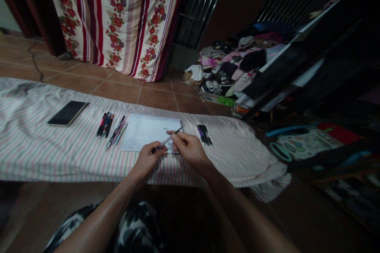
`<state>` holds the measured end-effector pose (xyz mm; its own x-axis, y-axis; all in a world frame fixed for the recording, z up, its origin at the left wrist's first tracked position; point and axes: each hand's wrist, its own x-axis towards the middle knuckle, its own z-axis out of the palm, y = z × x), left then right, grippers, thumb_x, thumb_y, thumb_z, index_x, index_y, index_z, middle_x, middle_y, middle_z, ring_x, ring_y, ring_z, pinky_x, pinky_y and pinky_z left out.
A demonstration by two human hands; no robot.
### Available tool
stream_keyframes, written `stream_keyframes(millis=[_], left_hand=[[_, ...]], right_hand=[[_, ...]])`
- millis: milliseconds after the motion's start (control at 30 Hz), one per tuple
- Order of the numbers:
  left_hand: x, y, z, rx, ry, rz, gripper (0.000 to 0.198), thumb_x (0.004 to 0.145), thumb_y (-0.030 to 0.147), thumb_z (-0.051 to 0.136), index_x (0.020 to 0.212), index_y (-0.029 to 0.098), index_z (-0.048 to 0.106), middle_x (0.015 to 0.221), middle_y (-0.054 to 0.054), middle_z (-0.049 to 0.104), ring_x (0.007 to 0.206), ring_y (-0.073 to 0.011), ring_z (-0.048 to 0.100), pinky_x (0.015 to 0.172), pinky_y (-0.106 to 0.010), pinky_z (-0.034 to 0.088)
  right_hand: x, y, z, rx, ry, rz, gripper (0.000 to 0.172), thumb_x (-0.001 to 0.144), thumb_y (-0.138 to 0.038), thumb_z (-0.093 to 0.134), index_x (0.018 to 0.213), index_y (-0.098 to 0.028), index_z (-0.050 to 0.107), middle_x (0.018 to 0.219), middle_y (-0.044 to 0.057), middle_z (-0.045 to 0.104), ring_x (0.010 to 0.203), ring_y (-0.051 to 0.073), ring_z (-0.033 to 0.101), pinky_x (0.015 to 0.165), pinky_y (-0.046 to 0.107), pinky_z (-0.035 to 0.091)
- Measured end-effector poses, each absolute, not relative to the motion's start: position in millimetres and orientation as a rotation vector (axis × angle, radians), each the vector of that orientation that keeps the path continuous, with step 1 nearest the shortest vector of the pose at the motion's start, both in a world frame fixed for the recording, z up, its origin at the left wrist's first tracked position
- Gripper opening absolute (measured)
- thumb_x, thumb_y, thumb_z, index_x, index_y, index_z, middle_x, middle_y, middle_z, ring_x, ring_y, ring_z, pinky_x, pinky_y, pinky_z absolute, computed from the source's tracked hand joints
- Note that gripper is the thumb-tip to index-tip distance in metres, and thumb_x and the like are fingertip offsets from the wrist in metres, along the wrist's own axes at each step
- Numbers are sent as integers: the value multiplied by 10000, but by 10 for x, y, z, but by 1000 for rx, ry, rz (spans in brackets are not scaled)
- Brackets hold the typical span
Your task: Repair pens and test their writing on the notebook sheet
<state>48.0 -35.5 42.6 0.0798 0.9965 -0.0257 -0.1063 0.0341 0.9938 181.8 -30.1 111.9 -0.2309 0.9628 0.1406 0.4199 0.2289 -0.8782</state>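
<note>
My left hand (151, 157) is closed around a pen (165, 142) with a pale, see-through barrel and a dark end. My right hand (190, 147) pinches the pen's other end, where a thin dark piece shows past the fingertips; whether it is a separate part I cannot tell. Both hands are over the front edge of a white spiral notebook (145, 130). Left of the notebook lie two groups of pens, one of dark and red pens (105, 125), one of pastel and dark pens (117, 133). Several black and purple pens (204, 135) lie to its right.
A phone (68, 113) lies at the left on the striped cloth (80, 146) covering the low table. Beyond are a tiled floor (154, 97) and a floral curtain (118, 19). Piled clothes (231, 63) are at the back right, a patterned bag-like item (303, 145) at the right.
</note>
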Motion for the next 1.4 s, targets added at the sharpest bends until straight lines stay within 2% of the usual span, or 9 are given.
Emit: stream_keyframes(millis=[167,567,700,833,967,1133,1400], left_hand=[[492,-369,413,1132,1081,1190,65,591,188,565,553,160,610,558,18,569,603,-139,496,614,-249,340],[457,-347,388,1004,1162,1209,86,565,194,576,617,152,631,555,11,597,582,-139,517,597,-247,357],[387,-308,348,942,1245,1254,106,562,199,585,644,147,629,548,14,586,554,-130,502,583,-247,354],[320,-256,280,908,1298,1307,106,561,201,589,645,151,629,601,3,597,592,-134,506,610,-254,360],[293,-224,278,922,1300,1336,98,585,231,589,627,155,633,734,-26,650,635,-137,524,647,-257,372],[284,-220,304,910,1283,1356,254,646,295,593,845,145,645,570,15,598,587,-139,522,602,-243,373],[276,-166,260,938,1307,1333,220,671,345,599,735,143,659,564,25,566,559,-116,486,576,-226,359]], right_hand=[[1795,-287,1083,-1241,-1625,1168,353,771,-331,515,1030,-105,592,563,-5,584,439,71,443,448,211,336],[1812,-231,897,-1284,-1513,1226,430,703,-354,581,1052,-103,560,591,-14,567,431,66,441,418,199,338],[1964,-44,711,-1387,-1535,1091,367,711,-343,551,992,-111,590,631,1,577,469,78,476,445,203,362],[2124,236,558,-1570,-1736,726,277,716,-279,512,919,-135,633,590,-8,580,526,108,527,496,210,388],[2190,493,483,-1668,-1801,567,222,707,-210,506,854,-158,664,715,26,651,656,135,580,610,229,421],[2113,699,465,-1746,-1938,443,195,706,-189,530,823,-187,686,790,25,681,737,147,602,690,237,417],[1896,920,316,-1831,-2168,328,234,766,-187,502,904,-213,690,938,41,691,884,160,602,783,240,399]])
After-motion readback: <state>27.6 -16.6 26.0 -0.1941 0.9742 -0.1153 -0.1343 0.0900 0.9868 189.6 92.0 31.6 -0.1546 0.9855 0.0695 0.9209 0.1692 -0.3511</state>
